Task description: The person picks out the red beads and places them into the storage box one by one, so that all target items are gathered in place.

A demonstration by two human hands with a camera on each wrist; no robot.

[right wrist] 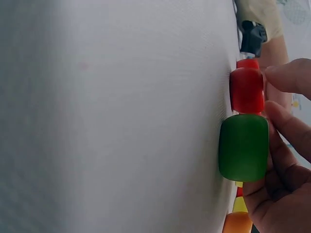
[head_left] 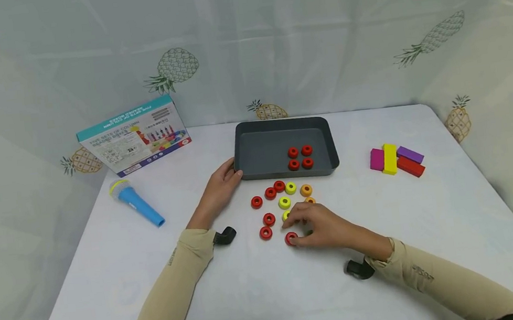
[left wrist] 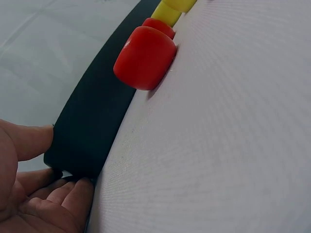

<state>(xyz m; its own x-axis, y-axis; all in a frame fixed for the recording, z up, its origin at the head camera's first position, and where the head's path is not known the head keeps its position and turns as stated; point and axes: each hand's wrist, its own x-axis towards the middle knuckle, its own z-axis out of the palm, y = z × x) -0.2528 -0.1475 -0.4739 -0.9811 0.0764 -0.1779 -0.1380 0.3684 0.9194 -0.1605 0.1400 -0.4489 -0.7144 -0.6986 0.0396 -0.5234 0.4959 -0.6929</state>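
Right hand (head_left: 323, 227) low over the loose rings, fingertips curled onto a red ring (head_left: 291, 238) at its near-left edge; a green ring (right wrist: 243, 147) sits against its fingers. Whether the red one is pinched or only touched, cannot tell.

Left hand (head_left: 220, 189) steadies the dark tray (head_left: 255, 152), thumb and fingers on its left wall. Four red rings (head_left: 300, 157) lie inside, beyond the right hand.

Judgement: sorting reds; next move calls for a clean pinch and lift over the tray's near wall.

Box (head_left: 134, 137) far beyond the left hand reads "FIVE SETS OF COLUMN", upside down; smaller print illegible.
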